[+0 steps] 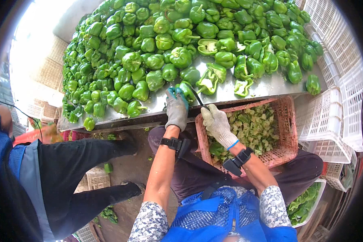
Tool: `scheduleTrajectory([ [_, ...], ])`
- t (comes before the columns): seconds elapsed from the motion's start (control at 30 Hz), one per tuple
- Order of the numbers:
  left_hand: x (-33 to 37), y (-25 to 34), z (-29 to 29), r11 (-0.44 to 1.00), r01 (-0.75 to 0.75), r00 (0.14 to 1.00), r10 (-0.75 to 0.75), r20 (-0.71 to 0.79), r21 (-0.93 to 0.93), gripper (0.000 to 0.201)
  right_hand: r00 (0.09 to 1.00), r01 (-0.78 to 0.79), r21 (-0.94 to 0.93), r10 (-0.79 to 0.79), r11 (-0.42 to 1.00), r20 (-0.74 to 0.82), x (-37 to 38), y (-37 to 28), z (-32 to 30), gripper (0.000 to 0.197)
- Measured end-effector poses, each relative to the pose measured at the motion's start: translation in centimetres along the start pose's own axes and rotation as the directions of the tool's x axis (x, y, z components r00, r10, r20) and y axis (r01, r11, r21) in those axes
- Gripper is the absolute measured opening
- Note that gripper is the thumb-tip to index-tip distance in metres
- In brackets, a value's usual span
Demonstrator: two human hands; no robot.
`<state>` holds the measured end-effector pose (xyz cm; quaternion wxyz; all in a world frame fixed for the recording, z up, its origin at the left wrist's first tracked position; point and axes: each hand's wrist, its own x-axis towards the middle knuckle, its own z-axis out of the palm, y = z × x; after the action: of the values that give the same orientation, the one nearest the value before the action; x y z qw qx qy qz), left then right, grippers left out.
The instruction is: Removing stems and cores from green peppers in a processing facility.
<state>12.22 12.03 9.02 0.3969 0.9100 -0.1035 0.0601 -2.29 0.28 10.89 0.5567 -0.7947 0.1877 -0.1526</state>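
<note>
At the near edge of the metal table, my gloved left hand is closed round a green bell pepper. My right hand, in a pale knitted glove, grips a knife whose dark, slim blade lies against that pepper's right side. Its handle is hidden in my fingers. Just beyond the blade lie cut pepper pieces showing pale insides. Below my right hand stands a pink plastic crate holding many pale green pepper cores and scraps.
A large heap of green peppers covers most of the table. White plastic crates are stacked at the right. Leafy greens fill a white box at lower right. Another person's dark-trousered leg is close on my left.
</note>
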Motion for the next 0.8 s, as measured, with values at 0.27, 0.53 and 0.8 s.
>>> scheduleTrajectory([
  [0.27,-1.1,2.6,-3.0,0.978,0.176,0.970,-0.191,0.148,0.113,0.031,0.996,0.071,-0.422,-0.044,0.904,0.075,2.1,-3.4,0.5,0.040],
  [0.53,-1.0,2.9,-2.9,0.962,0.211,0.956,-0.241,0.167,0.174,0.038,0.983,0.084,-0.644,0.045,0.760,0.181,3.6,-0.8,3.4,0.043],
  [0.8,0.0,3.2,0.9,0.986,0.166,0.986,-0.166,-0.015,-0.026,0.044,0.989,0.067,-0.542,0.014,0.838,0.144,-1.3,3.0,-0.8,0.037],
])
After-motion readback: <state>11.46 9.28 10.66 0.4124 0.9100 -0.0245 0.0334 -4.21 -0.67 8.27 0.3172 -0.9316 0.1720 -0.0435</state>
